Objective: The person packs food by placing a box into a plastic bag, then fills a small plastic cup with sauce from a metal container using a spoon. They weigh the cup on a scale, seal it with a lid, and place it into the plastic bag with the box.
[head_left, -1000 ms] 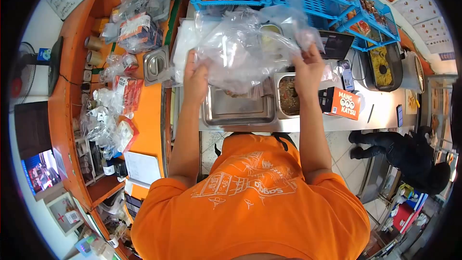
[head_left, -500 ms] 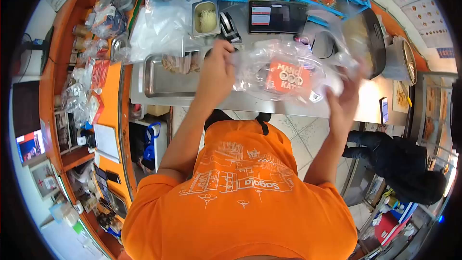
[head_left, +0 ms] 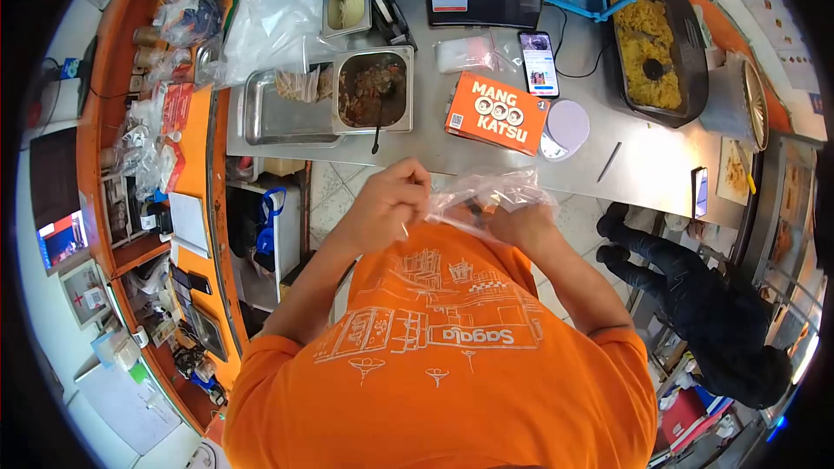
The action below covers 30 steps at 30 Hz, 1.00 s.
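Note:
A clear plastic bag (head_left: 486, 189) is stretched between my two hands, close in front of my orange shirt. My left hand (head_left: 387, 208) pinches its left end with bent fingers. On the other side, my right hand (head_left: 524, 224) is closed on the bag, partly covered by the plastic. Just beyond the bag, an orange box (head_left: 495, 115) printed "MANG KATSU" lies on the steel table (head_left: 426, 139), its right side by a round white kitchen scale (head_left: 565, 128).
A metal pan of dark food (head_left: 373, 91) with a spoon stands beside a shallow steel tray (head_left: 261, 113). Behind are a tablet (head_left: 484, 0), a phone (head_left: 539, 65) and blue baskets (head_left: 599, 0). A black tray of yellow food (head_left: 656, 52) sits right; a person (head_left: 712, 295) is nearby.
Both hands have drawn the plastic bag down from above the table towards my body. The orange box, scale and pan of dark food now show uncovered.

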{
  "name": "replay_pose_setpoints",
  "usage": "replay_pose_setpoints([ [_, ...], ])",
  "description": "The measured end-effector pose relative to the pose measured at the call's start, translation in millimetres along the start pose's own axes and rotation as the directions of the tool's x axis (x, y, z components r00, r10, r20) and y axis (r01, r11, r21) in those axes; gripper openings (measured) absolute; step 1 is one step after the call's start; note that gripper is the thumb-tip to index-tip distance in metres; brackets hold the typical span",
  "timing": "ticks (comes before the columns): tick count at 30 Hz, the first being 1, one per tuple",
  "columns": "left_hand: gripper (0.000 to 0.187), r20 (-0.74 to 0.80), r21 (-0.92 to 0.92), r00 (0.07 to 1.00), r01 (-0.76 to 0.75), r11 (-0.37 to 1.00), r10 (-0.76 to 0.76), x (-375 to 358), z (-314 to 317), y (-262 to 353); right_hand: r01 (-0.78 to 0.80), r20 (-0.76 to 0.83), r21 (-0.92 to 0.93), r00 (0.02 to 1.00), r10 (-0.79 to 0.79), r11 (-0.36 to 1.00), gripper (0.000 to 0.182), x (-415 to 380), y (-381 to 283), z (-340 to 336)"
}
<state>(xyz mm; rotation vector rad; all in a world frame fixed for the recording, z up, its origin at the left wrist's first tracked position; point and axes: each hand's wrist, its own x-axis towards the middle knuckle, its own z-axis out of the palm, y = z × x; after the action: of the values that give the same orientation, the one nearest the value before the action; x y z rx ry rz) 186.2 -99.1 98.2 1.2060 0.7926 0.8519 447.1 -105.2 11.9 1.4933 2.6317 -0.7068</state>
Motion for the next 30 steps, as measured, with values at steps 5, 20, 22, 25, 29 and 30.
replay_pose_setpoints([
  [5, 0.026, -0.38, 0.917, 0.922, 0.385, 0.098, -0.074, 8, 15, -79, -0.151, 0.683, -0.096, 0.709, 0.175, 0.984, 0.041, 25, -19, -35],
  [20, 0.069, -0.178, 0.82, 0.856, 0.402, 0.408, -0.486, 18, 6, -41, 0.193, -0.265, -0.094, 0.941, -0.212, 0.977, 0.08, 110, 64, -70],
  [22, 0.069, -0.156, 0.806, 0.871, 0.385, 0.45, -0.466, 18, 0, -40, 0.11, 0.031, -0.139, 0.994, -0.106, 0.984, 0.111, 118, 61, -58],
  [25, 0.071, -0.132, 0.746, 0.881, 0.391, 0.539, -0.455, 20, -5, -46, 0.06, 0.037, -0.074, 0.998, -0.058, 0.995, 0.117, 117, 57, -67],
  [29, 0.081, -0.126, 0.775, 0.887, 0.368, 0.514, -0.445, 29, -11, -61, -0.04, -0.002, 0.346, 0.999, 0.043, 0.937, 0.118, 110, 66, -107],
  [30, 0.081, -0.123, 0.775, 0.887, 0.366, 0.515, -0.445, 35, -12, -58, 0.024, -0.1, 0.577, 0.994, 0.041, 0.817, 0.117, 101, 62, -119],
])
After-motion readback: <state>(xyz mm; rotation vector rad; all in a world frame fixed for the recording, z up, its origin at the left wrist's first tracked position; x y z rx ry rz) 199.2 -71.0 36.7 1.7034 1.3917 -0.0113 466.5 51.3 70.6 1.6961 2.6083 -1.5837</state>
